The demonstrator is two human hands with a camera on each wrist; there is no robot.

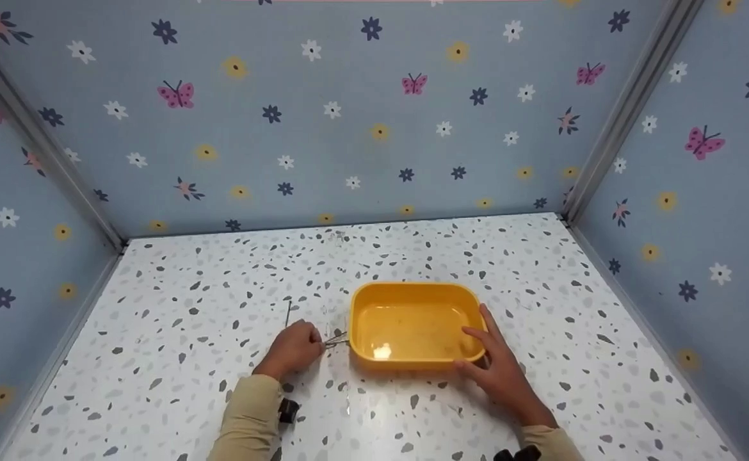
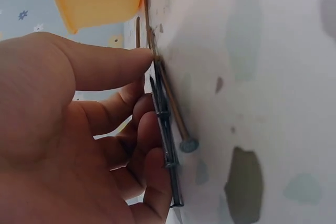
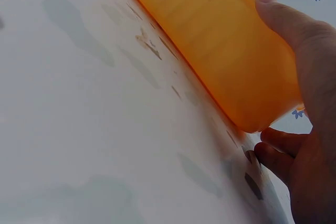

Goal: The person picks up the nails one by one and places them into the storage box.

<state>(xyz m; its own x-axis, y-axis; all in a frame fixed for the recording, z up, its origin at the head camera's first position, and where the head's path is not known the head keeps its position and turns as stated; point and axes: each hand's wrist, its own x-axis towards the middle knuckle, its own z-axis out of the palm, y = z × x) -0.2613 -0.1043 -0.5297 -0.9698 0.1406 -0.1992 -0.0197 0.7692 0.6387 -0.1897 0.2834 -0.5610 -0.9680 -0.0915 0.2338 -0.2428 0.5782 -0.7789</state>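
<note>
Several long metal nails (image 2: 164,135) lie in a loose bunch at the fingers of my left hand (image 1: 294,351). The thumb presses on them from one side, with the curled fingers behind, low over the tabletop. Their thin ends (image 1: 337,340) point toward a yellow plastic tub (image 1: 406,365), which stands upright just to the right, its inside bare. My right hand (image 1: 504,374) grips the tub's near right corner. Its thumb sits at the rim, and other fingers reach round the right end. A single nail (image 1: 288,312) lies beyond the left hand.
The white speckled tabletop (image 1: 189,288) carries everything. Blue flowered panels (image 1: 349,77) close off the back and both sides, joined by grey corner posts (image 1: 630,109). A dark wrist camera (image 1: 289,411) shows at the left sleeve (image 1: 246,413).
</note>
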